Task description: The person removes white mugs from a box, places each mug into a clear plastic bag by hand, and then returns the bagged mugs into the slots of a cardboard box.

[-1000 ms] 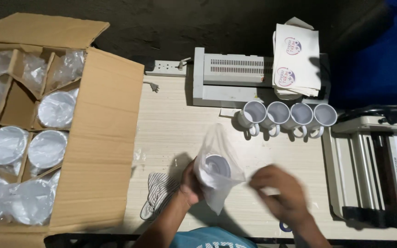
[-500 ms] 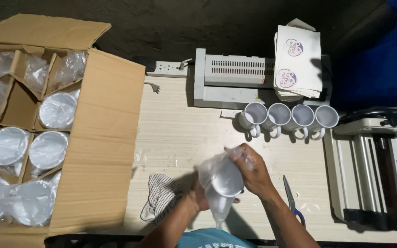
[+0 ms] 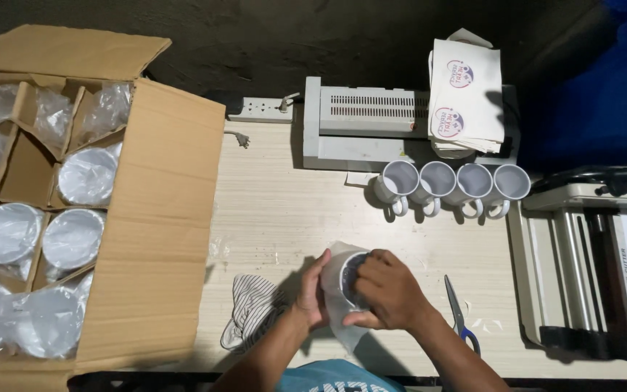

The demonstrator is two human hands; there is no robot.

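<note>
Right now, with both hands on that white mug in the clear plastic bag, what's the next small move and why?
Probably draw the white mug up out of the clear plastic bag. The right hand has its fingers at the mug's mouth, the left hand steadies the side, and the bag hangs loose below. Four unwrapped white mugs stand in a row behind.

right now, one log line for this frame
left hand steadies bagged mug | right hand reaches into bag | four mugs in row | scissors beside

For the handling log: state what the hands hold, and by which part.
A white mug in a clear plastic bag. The left hand grips its side through the bag; the right hand covers the mouth, fingers at the rim.
</note>
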